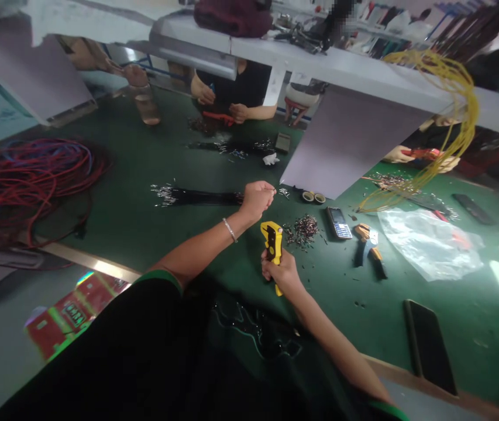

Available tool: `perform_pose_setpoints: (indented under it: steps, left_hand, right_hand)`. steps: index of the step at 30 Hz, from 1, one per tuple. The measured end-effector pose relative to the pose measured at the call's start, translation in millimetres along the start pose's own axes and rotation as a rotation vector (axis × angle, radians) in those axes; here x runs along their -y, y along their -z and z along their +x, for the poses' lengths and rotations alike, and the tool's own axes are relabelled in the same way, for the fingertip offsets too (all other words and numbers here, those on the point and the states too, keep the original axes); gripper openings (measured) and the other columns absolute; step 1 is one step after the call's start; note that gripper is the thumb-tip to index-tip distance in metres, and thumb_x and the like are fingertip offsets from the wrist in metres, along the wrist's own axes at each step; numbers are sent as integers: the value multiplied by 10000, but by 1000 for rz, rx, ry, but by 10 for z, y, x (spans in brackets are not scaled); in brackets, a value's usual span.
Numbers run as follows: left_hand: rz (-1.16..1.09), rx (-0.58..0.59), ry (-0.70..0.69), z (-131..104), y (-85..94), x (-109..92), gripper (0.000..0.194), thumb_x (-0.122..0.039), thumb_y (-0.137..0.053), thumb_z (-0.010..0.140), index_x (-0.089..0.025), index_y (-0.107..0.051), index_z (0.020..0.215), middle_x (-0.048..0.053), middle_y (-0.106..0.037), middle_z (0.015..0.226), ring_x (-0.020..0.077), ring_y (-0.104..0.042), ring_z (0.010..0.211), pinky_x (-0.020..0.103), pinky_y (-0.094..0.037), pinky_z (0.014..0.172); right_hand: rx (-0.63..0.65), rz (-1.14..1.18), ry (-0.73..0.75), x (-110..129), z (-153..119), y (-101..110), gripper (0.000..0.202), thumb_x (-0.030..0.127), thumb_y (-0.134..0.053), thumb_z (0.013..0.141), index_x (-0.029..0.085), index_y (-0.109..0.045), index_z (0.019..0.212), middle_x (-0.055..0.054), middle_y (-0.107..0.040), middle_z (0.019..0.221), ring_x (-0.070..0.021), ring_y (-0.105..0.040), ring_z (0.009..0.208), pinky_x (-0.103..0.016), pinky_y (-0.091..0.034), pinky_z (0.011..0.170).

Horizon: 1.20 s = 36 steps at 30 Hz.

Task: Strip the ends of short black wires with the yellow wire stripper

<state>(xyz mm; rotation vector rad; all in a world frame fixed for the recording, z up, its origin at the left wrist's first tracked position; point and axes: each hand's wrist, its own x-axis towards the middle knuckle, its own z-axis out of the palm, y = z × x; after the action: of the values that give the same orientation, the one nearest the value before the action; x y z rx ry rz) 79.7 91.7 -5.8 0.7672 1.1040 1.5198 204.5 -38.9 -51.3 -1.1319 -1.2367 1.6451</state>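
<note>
The right hand (282, 270) grips a yellow hand tool (272, 242) upright over the tabletop (135, 234), near the middle of its near edge. The left hand (258, 200) is closed, fingertips pinched, at the black wires (205, 197); whether it holds one cannot be told. Good practice: steady the tool head and align work squarely. Toward the right edge lies a clear plastic bag (431, 245), contents indistinct; near the far edge, a clear bottle (147, 108), contents uncertain.

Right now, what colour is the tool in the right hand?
Yellow and black tool; head view.
</note>
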Motion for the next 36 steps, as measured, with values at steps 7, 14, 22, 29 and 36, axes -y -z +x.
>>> perform_pose_setpoints:
  steps: [7, 14, 22, 29, 36]
  left_hand:
    - [-22, 23, 30, 10, 13, 90, 109, -46, -565, 630, -136, -543, 572, -55, -404, 356, 37, -313, 322, 181, -151, 369]
    - [-35, -9, 54, -3, 26, 68, 110, -48, -594, 578, -135, -531, 555, -58, -409, 359, 32, -319, 321, 170, -150, 371]
    - [-31, -29, 38, -25, 12, -21, 70, -61, -575, 546, -128, -558, 558, -44, -433, 347, 41, -330, 298, 159, -152, 344]
    - [-15, 11, 16, 8, 20, -89, 93, -50, -572, 518, -123, -554, 574, -21, -520, 433, 29, -359, 316, 142, -171, 338]
    - [28, 61, 8, 28, 27, -108, 84, -62, -606, 567, -128, -559, 591, -17, -524, 451, 34, -361, 339, 151, -224, 346]
  right_hand:
    - [-39, 54, 28, 4, -37, 21, 206, 208, -626, 618, 192, -492, 774, 99, -465, 467, -67, -406, 355, -225, -363, 376]
    - [-57, 135, 31, 8, 47, 100, 215, 207, -631, 616, 197, -495, 782, 96, -465, 472, -73, -402, 355, -235, -371, 366]
    - [-14, 138, -5, 23, 27, 34, 194, 160, -603, 575, 191, -494, 733, 100, -474, 459, -60, -401, 324, -211, -359, 333]
    - [13, 183, -28, 72, 91, 65, 219, 120, -577, 538, 185, -509, 736, 103, -493, 453, -62, -408, 310, -196, -352, 305]
    - [43, 303, -31, 99, 116, 119, 231, 111, -536, 520, 188, -493, 733, 114, -479, 414, -65, -396, 291, -186, -341, 292]
